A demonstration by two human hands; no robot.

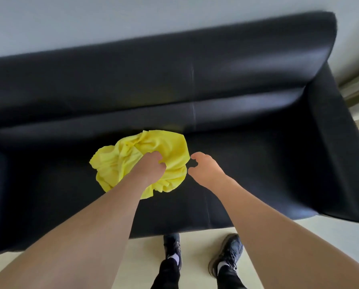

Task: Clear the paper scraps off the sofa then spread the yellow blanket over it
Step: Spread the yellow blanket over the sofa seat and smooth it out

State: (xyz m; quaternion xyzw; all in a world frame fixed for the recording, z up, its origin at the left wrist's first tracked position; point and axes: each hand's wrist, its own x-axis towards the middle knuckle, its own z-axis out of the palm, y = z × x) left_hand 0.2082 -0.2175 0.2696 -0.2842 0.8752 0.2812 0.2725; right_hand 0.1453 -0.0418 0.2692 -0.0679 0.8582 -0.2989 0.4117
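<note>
My left hand (151,166) sits on top of the blanket (142,161), a crumpled yellow heap at the centre of the frame, lying on the seat of the black sofa (247,176). My fingers are curled down into the cloth and bunch a fold of it under my palm. My right hand (205,170) hangs just beside the blanket's right edge, above the seat, with thumb and forefinger bent toward each other in an open hook; there is a gap between the tips and nothing in it. I cannot tell whether it brushes the cloth at the edge. The sofa fills the middle of the frame from left to right, its backrest running across the upper half and one armrest at the right. At the bottom of the frame my two dark shoes (226,253) stand on the pale floor (195,257), close to the sofa's front edge. A pale wall (91,21) shows in the upper left.
</note>
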